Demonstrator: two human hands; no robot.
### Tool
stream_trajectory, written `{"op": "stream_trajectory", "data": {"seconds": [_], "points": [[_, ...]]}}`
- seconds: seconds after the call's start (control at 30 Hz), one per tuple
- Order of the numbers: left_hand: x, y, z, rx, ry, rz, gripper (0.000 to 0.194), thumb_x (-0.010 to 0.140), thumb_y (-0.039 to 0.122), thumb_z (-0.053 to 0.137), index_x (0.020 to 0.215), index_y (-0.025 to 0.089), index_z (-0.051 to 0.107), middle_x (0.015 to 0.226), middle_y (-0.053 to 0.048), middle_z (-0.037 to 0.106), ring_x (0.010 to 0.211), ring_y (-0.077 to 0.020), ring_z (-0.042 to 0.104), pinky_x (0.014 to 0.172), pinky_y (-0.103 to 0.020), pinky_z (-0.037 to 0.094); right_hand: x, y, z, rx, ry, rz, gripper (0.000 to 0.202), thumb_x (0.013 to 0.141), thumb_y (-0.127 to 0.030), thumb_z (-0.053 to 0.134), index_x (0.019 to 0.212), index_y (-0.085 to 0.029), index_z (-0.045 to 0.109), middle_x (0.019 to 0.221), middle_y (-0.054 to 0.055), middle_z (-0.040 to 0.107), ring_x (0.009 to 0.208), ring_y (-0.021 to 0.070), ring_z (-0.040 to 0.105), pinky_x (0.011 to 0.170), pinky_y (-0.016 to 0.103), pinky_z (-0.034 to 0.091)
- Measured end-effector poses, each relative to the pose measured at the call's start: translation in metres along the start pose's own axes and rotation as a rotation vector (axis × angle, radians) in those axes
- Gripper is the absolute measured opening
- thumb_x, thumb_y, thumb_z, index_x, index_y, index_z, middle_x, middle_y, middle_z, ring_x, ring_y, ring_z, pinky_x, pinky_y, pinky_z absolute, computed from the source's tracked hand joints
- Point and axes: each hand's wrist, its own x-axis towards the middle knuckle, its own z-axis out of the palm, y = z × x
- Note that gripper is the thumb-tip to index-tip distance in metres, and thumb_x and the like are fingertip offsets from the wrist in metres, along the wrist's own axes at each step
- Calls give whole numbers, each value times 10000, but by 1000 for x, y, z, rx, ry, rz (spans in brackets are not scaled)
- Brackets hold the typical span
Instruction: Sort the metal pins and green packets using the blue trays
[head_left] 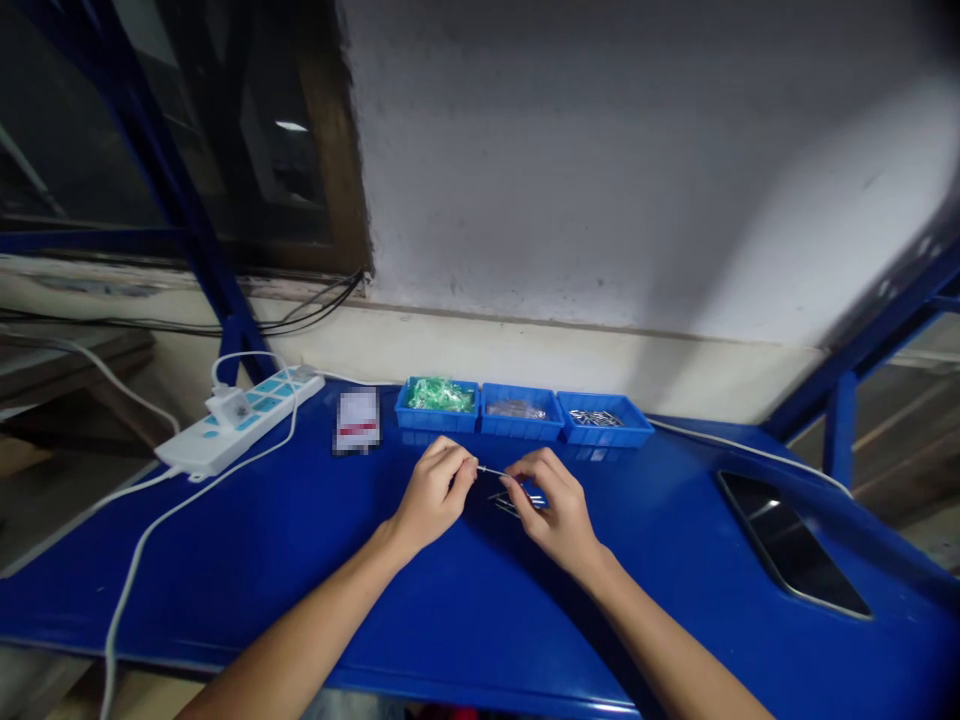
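Note:
Between my two hands, above the blue table (420, 620), a thin silvery metal pin (491, 470) spans the gap between the fingertips. My left hand (439, 487) is closed in a pinch on its left end, where a small collar shows beside the fingers. At the other end, my right hand (553, 500) pinches the pin between thumb and forefinger. Several loose metal pins (508, 505) lie on the table below, partly covered by my right hand. What the left fingertips enclose is hidden.
Three blue trays line the wall: one with green plastic pieces (442, 395), one with small pale parts (516, 409), one with metal pins (596, 417). A white power strip (240, 420) and a blurred white card (357, 420) are left; a phone (795, 545) lies right.

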Motion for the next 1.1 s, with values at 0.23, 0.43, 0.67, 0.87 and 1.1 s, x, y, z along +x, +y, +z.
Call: {"op": "stream_trajectory", "data": {"seconds": [0.23, 0.43, 0.67, 0.87, 1.1], "points": [[-2, 0, 0, -35, -32, 13, 392, 936, 243, 320, 580, 182, 474, 608, -24, 486, 635, -144, 482, 621, -278, 403, 1, -9, -3, -34, 66, -27, 109, 816, -132, 564, 897, -202, 589, 808, 41, 585, 711, 146, 565, 628, 279, 486], [-2, 6, 0, -45, -69, 24, 419, 937, 270, 306, 558, 185, 466, 576, -25, 479, 615, -143, 472, 602, -281, 394, 2, -11, -5, -27, 74, -21, 102, 817, -145, 564, 896, -206, 585, 803, 41, 605, 703, 148, 573, 620, 283, 494], [-2, 7, 0, -61, -79, -3, 413, 936, 266, 317, 561, 184, 470, 568, -18, 481, 604, -137, 479, 600, -271, 394, 1, -14, -7, -7, 130, -10, 155, 807, -140, 577, 949, -201, 582, 773, 32, 594, 688, 150, 564, 611, 290, 473], [-1, 5, -2, -106, -66, -76, 429, 945, 285, 317, 554, 184, 461, 550, -10, 491, 602, -131, 492, 609, -269, 403, 2, -11, -19, 12, 145, -96, 249, 895, -200, 433, 672, -195, 545, 633, 33, 548, 607, 151, 535, 548, 293, 428], [-2, 7, 2, -213, -92, -178, 512, 960, 344, 279, 504, 182, 446, 505, 1, 497, 572, -120, 512, 612, -255, 415, 1, 0, -7, -130, -5, 19, 245, 854, -248, 542, 1095, -204, 551, 751, 29, 581, 667, 153, 557, 633, 294, 470]]}}
